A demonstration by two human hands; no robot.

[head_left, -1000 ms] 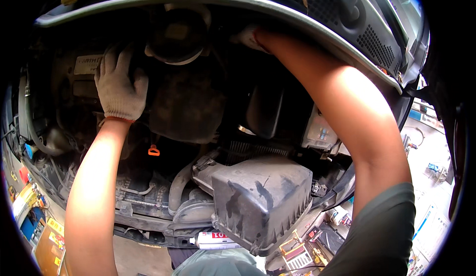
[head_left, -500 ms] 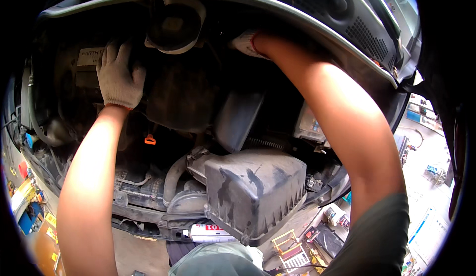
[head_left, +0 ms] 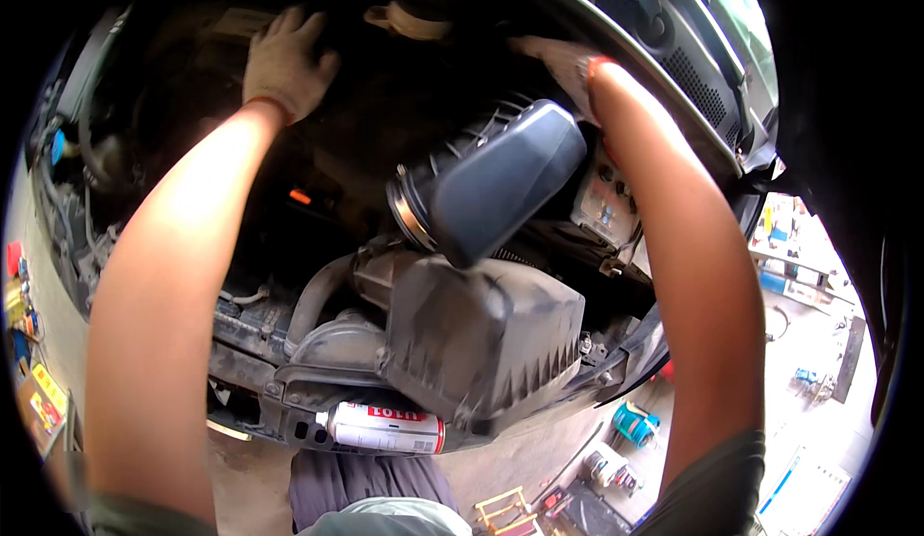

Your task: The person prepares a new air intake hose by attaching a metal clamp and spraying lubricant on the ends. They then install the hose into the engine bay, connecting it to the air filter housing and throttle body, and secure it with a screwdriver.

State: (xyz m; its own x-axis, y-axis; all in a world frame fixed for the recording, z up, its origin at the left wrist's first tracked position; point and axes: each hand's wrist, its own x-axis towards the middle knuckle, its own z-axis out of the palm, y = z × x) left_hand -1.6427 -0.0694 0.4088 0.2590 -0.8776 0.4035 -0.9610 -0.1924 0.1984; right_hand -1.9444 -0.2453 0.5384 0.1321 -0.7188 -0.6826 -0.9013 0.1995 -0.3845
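Observation:
My left hand (head_left: pixel 289 66), in a white knit glove, lies with fingers spread on the dark engine cover, near a light label plate (head_left: pixel 241 24). A black air intake hose (head_left: pixel 510 185) with a boxy side chamber is tilted up in the middle of the engine bay. A metal band clamp (head_left: pixel 412 214) circles its near end, which is apart from the air filter housing (head_left: pixel 481 334). My gloved right hand (head_left: pixel 563 66) is at the far end of this hose and appears to grip it; its fingertips are in deep shadow.
The fuse box (head_left: pixel 606 204) sits beside my right forearm. An orange dipstick handle (head_left: pixel 300 195) sticks up from the engine. A white spray can (head_left: pixel 385 426) lies along the front edge. Tools and a teal can (head_left: pixel 635 424) stand on the floor at right.
The air intake hose has risen and turned, and its clamped end now shows above the filter housing. My right hand has shifted right. The view has moved, with my left hand still spread.

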